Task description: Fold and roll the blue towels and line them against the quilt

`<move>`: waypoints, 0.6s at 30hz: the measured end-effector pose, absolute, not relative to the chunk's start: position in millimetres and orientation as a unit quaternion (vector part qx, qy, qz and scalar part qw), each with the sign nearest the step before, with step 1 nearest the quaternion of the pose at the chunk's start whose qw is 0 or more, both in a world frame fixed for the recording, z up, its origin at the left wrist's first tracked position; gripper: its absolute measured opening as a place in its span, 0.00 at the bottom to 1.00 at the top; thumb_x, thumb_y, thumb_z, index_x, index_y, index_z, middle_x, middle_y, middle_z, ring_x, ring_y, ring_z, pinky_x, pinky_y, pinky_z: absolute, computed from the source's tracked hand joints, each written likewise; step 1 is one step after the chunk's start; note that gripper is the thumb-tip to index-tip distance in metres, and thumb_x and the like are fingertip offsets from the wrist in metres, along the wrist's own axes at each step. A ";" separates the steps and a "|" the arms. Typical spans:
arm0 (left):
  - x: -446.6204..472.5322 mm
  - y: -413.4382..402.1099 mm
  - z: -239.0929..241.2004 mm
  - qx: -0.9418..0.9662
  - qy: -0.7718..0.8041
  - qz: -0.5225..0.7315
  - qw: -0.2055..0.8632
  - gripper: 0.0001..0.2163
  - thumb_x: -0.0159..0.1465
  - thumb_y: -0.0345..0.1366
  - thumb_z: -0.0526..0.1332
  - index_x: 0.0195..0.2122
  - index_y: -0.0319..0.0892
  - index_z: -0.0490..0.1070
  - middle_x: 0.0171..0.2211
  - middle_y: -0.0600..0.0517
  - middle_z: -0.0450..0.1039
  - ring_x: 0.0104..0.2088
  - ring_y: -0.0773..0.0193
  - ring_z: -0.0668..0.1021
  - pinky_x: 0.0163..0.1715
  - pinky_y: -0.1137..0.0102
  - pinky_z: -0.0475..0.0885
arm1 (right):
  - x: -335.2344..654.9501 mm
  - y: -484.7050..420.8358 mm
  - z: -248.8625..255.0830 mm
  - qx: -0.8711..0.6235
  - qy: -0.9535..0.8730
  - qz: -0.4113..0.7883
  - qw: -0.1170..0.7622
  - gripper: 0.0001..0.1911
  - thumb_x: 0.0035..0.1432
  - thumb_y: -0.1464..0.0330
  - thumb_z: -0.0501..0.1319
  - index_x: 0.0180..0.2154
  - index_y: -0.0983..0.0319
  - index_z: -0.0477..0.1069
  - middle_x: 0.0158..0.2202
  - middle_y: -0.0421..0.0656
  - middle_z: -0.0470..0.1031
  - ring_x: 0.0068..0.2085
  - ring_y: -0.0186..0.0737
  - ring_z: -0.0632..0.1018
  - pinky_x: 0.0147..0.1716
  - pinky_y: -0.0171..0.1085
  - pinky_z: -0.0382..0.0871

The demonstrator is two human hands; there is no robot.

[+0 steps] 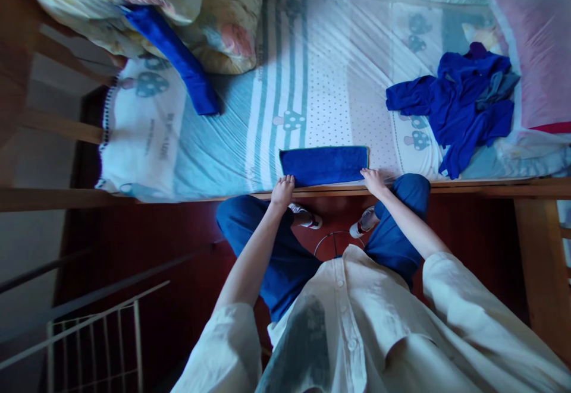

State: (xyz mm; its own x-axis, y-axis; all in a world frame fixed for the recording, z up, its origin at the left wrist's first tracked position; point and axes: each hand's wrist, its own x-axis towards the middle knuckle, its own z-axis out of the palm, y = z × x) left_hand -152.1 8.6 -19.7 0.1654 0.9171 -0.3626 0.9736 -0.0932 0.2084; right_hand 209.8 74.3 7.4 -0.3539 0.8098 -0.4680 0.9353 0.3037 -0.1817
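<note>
A blue towel (325, 164), folded into a flat rectangle, lies along the near edge of the bed. My left hand (282, 191) is closed on its near left corner, fingers curled over the fabric. At the near right corner, my right hand (373, 180) pinches the edge between thumb and fingers. The towel's far edge rests flat on the sheet, with a thin green trim along its sides.
A long folded blue cloth (173, 60) leans against floral bedding (227, 24) at the left. Crumpled blue clothing (468, 98) lies beside a pink pillow (542, 60) at the right. A wooden bed rail (473, 188) runs along the front; a white wire rack (96, 333) stands lower left.
</note>
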 end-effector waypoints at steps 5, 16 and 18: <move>-162.9 15.7 -11.1 0.673 0.690 -0.025 0.266 0.28 0.63 0.21 0.51 0.63 0.35 0.71 0.62 0.38 0.73 0.60 0.50 0.78 0.61 0.60 0.71 | 221.0 79.4 5.1 0.601 0.754 -0.255 0.078 0.29 0.62 0.79 0.58 0.63 0.59 0.73 0.57 0.50 0.79 0.59 0.51 0.79 0.63 0.48 0.70; -168.4 32.1 2.2 0.530 0.781 0.108 0.312 0.17 0.60 0.30 0.60 0.50 0.39 0.80 0.46 0.44 0.83 0.51 0.52 0.82 0.55 0.64 0.74 | 229.3 101.3 -7.7 0.631 0.683 -0.362 -0.070 0.21 0.57 0.77 0.60 0.50 0.64 0.80 0.51 0.49 0.83 0.55 0.46 0.81 0.61 0.45 0.71; -166.9 35.2 2.3 0.499 0.799 0.113 0.315 0.17 0.62 0.33 0.61 0.51 0.39 0.78 0.45 0.44 0.83 0.49 0.53 0.83 0.53 0.64 0.74 | 230.1 104.9 -12.7 0.646 0.660 -0.372 -0.093 0.18 0.57 0.74 0.62 0.49 0.65 0.80 0.50 0.50 0.83 0.53 0.47 0.81 0.58 0.46 0.72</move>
